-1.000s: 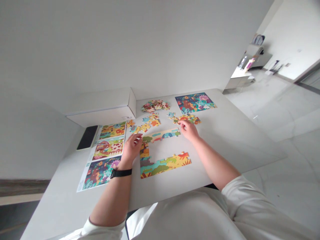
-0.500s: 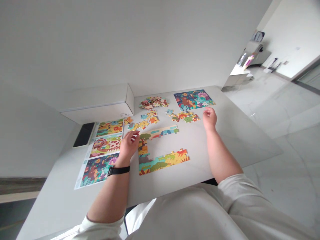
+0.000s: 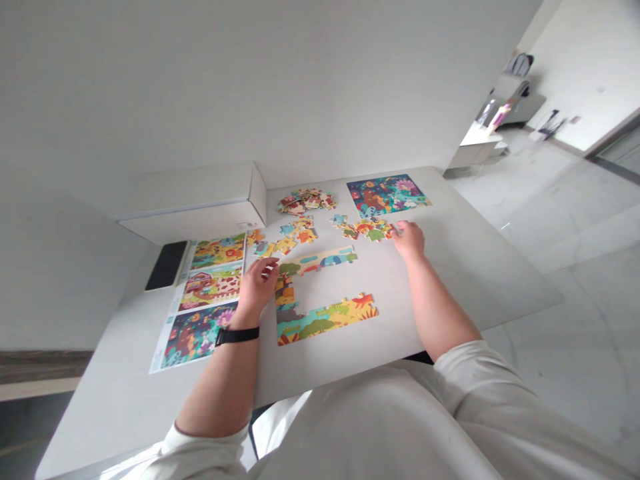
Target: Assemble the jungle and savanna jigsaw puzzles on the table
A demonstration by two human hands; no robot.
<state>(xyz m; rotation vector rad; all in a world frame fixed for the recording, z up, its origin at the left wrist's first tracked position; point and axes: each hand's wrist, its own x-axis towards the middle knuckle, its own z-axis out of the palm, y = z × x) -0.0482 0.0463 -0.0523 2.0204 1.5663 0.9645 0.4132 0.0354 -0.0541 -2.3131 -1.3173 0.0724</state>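
Note:
My left hand (image 3: 256, 288) rests with curled fingers at the left end of a partly joined jigsaw puzzle (image 3: 320, 320), beside its tree section (image 3: 286, 283). A black wristband (image 3: 237, 336) circles that wrist. My right hand (image 3: 410, 241) lies farther up, its fingertips touching a cluster of colourful loose pieces (image 3: 367, 230). More loose pieces (image 3: 295, 237) lie in the middle, and a heap of pieces (image 3: 306, 201) sits behind them. A finished square puzzle (image 3: 385, 195) lies at the back right. Whether my left fingers hold a small piece is hidden.
A printed sheet of several puzzle pictures (image 3: 210, 287) lies on the left of the white table (image 3: 475, 267). Behind it stand a white box (image 3: 193, 207) and a black phone (image 3: 166, 265). A pale tiled floor (image 3: 560, 333) lies beyond the table's right edge.
My right hand has moved left and down from above the table to the cluster of pieces, and its fingertips now touch them. My left hand has barely moved.

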